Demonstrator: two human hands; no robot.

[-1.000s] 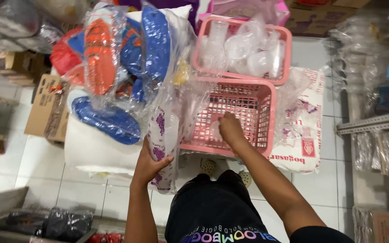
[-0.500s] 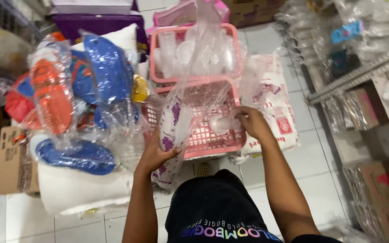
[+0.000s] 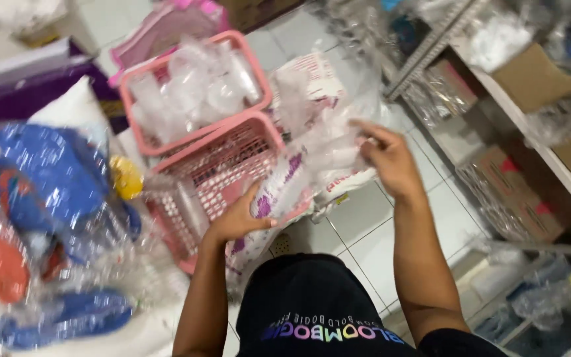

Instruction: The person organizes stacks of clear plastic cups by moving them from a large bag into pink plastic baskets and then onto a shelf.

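Both hands grasp 1 clear plastic bag [image 3: 325, 149]: the left hand [image 3: 236, 221] clenches its lower end with purple print, the right hand [image 3: 388, 158] pinches the upper end, holding it just above the near pink basket [image 3: 269, 132]. It looks lifted clear, not yet set anywhere. Bagged blue and orange sandals [image 3: 41, 198] crowd the left, a metal shelf [image 3: 530, 112] the right.

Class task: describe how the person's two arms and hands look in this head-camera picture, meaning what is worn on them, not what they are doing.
Both arms are bare from the elbow down, with no sleeves in view. The left hand and right hand wear no gloves; no rings, watch or bracelets can be made out, though the picture is blurred. Below them shows a black garment with multicoloured lettering.
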